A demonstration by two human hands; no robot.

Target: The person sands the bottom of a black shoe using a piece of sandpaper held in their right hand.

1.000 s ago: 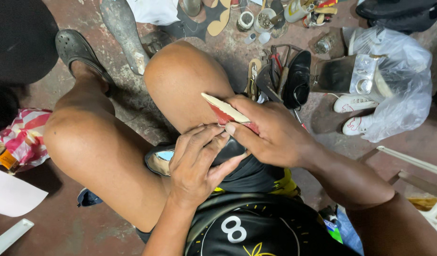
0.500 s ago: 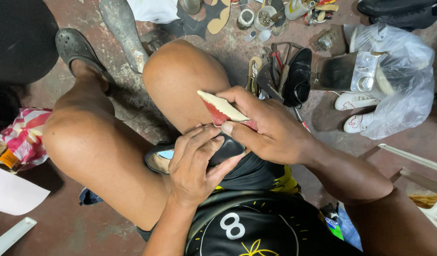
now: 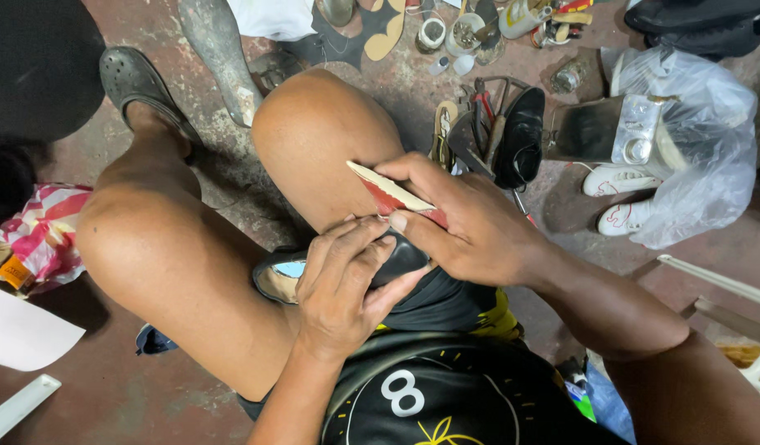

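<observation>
- Centre frame: right hand (image 3: 471, 222) grips a flat red-and-cream sole piece (image 3: 392, 192) against the raised knee.
- Left hand (image 3: 347, 284) clasps a dark shoe (image 3: 330, 272) below it.
- Tools crowd the upper-right floor (image 3: 232, 181).

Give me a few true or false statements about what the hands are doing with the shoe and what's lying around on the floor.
1. The right hand holds a flat red and cream piece. True.
2. The left hand rests on a dark shoe in the lap. True.
3. The clear plastic bag lies by the left knee. False: it lies on the right, with white shoes in it.
4. Both feet are bare. False: the foot in view wears a grey clog.
</observation>
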